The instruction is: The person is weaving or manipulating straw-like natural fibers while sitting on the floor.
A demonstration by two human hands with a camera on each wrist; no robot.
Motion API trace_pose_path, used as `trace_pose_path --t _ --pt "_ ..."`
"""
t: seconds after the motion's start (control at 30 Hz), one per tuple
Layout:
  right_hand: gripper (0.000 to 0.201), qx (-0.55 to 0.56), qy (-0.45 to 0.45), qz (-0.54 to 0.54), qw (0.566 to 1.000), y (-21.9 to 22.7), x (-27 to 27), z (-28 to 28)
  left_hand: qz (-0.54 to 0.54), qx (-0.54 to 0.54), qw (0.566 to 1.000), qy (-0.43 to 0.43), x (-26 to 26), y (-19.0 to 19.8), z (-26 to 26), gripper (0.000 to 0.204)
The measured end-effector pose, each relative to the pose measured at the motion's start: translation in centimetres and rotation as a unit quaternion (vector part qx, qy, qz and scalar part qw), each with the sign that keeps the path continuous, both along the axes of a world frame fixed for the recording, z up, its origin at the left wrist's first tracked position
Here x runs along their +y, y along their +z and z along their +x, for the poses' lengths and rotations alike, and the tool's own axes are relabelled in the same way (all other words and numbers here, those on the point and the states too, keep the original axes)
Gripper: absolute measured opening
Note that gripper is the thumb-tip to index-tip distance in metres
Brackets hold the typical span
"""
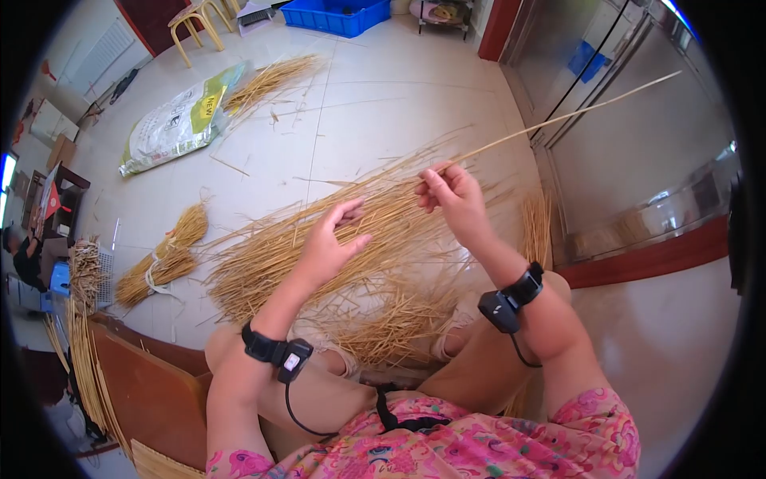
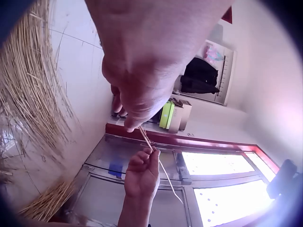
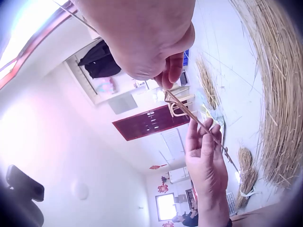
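My right hand pinches a long straw stalk between thumb and fingertips, one end reaching far out to the upper right. My left hand hovers to the left of it, thumb spread apart from the loosely bent fingers. In the right wrist view the stalk's other part runs down from the right fingertips across the fingers of the left hand. Beneath both hands a broad heap of loose straw lies on the floor.
Short broken straw lies between the feet. A tied straw bundle sits at the left, near a wooden board. Beyond are a printed sack with straw, and a blue crate. Metal doors stand at the right.
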State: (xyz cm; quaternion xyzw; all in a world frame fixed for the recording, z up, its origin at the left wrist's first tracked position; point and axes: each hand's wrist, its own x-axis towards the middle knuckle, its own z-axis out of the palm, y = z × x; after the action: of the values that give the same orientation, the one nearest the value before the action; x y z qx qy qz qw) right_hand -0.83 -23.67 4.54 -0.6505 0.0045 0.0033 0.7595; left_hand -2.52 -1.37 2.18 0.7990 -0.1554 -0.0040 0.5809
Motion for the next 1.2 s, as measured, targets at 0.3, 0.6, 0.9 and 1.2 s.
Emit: trace_pose_path --t 0.3,0.6,0.9,1.2 --pt "0.012 0.051 0.064 0.026 0.996 -1.1 2.2 -1.3 -0.011 0.12 0.993 -0.009 0.3 0.1 0.0 0.015" --pt "0.014 0.099 0.083 -0.021 0.991 -1.4 2.4 -1.6 -0.103 0.229 0.968 -0.027 0.5 -1.7 -0.3 0.017" --pt "0.015 0.096 0.071 -0.027 0.992 -1.3 1.6 -1.6 -0.089 0.29 0.951 -0.065 1.4 -1.6 0.4 0.014" --pt "0.013 0.126 0.125 -0.034 0.984 -2.7 2.1 -2.1 -0.131 0.292 0.946 -0.059 -0.2 -2.2 -0.2 0.015"
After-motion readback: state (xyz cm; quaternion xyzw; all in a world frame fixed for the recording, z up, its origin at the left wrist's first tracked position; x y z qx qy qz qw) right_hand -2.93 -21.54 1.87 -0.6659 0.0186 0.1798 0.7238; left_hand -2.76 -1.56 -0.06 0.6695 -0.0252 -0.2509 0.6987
